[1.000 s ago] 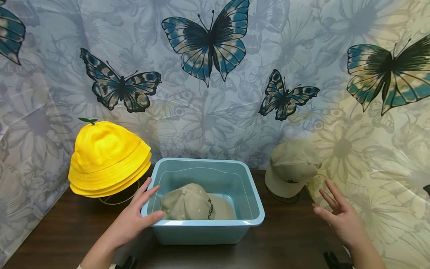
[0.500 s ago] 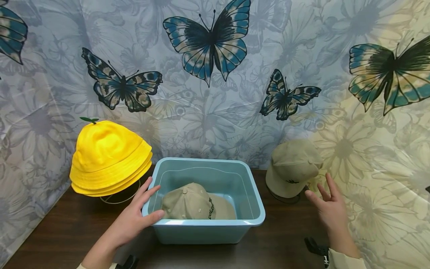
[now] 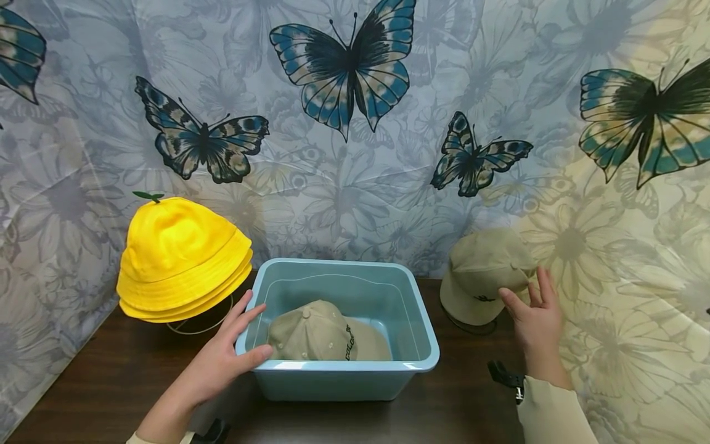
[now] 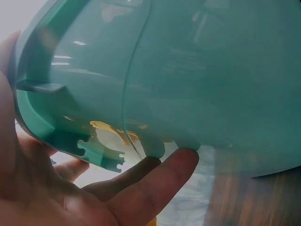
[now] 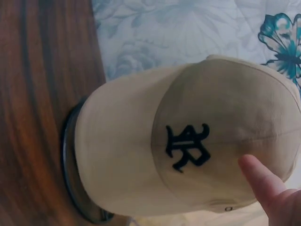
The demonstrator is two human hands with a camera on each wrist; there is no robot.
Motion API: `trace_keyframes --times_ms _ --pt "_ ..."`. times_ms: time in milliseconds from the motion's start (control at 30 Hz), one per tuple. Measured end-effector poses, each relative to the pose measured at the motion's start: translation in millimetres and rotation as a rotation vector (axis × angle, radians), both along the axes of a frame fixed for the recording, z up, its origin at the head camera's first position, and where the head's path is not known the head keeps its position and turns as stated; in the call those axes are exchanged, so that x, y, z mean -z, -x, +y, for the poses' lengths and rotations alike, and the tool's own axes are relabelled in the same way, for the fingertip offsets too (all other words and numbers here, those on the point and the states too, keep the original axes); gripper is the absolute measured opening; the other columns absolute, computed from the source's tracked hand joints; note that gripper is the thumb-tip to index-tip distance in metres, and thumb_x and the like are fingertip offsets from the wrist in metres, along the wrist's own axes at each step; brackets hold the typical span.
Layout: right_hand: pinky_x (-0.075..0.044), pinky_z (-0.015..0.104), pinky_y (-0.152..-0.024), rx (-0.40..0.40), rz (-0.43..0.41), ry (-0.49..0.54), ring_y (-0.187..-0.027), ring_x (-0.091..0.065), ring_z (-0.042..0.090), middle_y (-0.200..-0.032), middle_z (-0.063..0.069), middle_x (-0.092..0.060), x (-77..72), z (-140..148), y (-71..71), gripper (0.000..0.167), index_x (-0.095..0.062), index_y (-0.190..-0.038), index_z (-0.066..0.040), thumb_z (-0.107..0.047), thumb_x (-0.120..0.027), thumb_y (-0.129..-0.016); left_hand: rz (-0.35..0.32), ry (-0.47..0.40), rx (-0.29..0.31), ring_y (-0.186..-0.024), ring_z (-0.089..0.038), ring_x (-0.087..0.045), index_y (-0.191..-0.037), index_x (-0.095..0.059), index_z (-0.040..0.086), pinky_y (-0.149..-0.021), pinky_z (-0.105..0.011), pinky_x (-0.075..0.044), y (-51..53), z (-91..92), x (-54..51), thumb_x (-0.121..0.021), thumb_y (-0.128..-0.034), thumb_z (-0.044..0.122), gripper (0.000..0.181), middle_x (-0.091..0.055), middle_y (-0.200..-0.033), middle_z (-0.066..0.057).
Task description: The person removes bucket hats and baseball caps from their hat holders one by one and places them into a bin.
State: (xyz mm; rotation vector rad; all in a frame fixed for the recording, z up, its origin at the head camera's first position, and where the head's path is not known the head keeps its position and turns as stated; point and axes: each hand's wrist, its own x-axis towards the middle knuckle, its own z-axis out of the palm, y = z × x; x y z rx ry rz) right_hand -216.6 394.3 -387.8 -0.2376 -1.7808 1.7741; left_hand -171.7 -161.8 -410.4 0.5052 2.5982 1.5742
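Left hand (image 3: pixel 219 361) grips blue bin (image 3: pixel 333 383) by its rim, fingers apart. Right hand (image 3: pixel 537 327) has fingers spread by the right-side beige cap (image 3: pixel 481 268), thumb over crown, contact unclear. It sits above a black ring (image 5: pixel 66 160), long axis slanting, brim pointing down and near-left.

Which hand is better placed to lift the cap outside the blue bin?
Probably the right hand: it is close beside that cap, while the left hand holds the blue bin by its side.
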Motion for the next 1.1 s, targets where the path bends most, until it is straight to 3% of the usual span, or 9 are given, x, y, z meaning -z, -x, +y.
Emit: trace_keyframes --times_ms 167,367,567,867,1100 --pt "-0.039 0.014 -0.097 0.048 -0.034 -0.092 -0.148 -0.016 0.021 -0.163 -0.012 -0.012 -4.4 -2 8.7 0.084 -0.037 -0.155 -0.028 -0.006 -0.079 -0.086 0.002 -0.001 0.002 -0.146 -0.043 -0.003 -0.152 -0.042 0.016 -0.097 -0.076 -0.03 -0.3 0.3 0.3 -0.068 -0.0921 0.042 0.07 0.0 -0.166 -0.001" --pt "-0.022 0.032 -0.116 0.095 -0.068 -0.261 -0.147 -0.019 0.024 -0.165 0.0 -0.01 -7.5 -4 17.7 0.082 -0.034 -0.156 -0.025 -0.012 -0.078 -0.088 0.011 0.003 0.002 -0.146 -0.043 -0.002 -0.152 -0.043 0.016 -0.097 -0.077 -0.028 -0.1 0.2 0.6 -0.068 -0.0922 0.041 0.07 0.0 -0.166 0.0" --pt "-0.02 0.039 -0.117 0.123 -0.122 -0.422 -0.145 -0.022 0.03 -0.164 0.01 -0.013 -10.8 -2 23.4 0.083 -0.031 -0.157 -0.02 -0.018 -0.078 -0.089 0.012 0.002 0.003 -0.146 -0.043 -0.001 -0.152 -0.043 0.015 -0.097 -0.077 -0.027 0.4 0.1 0.8 -0.068 -0.0921 0.041 0.07 0.0 -0.166 0.0" --pt "-0.028 0.059 -0.109 0.113 -0.217 -0.631 -0.14 -0.026 0.045 -0.157 0.026 -0.021 -25.9 1 25.7 0.074 -0.037 -0.155 -0.012 -0.024 -0.074 -0.092 0.021 -0.004 0.013 -0.146 -0.043 0.0 -0.152 -0.043 0.016 -0.097 -0.078 -0.028 1.4 0.5 2.1 -0.068 -0.0926 0.04 0.069 0.0 -0.166 -0.003" --pt "-0.029 0.057 -0.109 0.197 -0.232 -0.705 -0.135 -0.033 0.046 -0.144 0.03 -0.04 -27.1 -2 31.1 0.059 -0.054 -0.144 -0.006 -0.018 -0.076 -0.091 0.033 -0.005 0.008 -0.146 -0.043 -0.001 -0.151 -0.043 0.015 -0.097 -0.078 -0.027 0.9 0.3 3.3 -0.068 -0.0926 0.039 0.068 -0.001 -0.166 0.0"
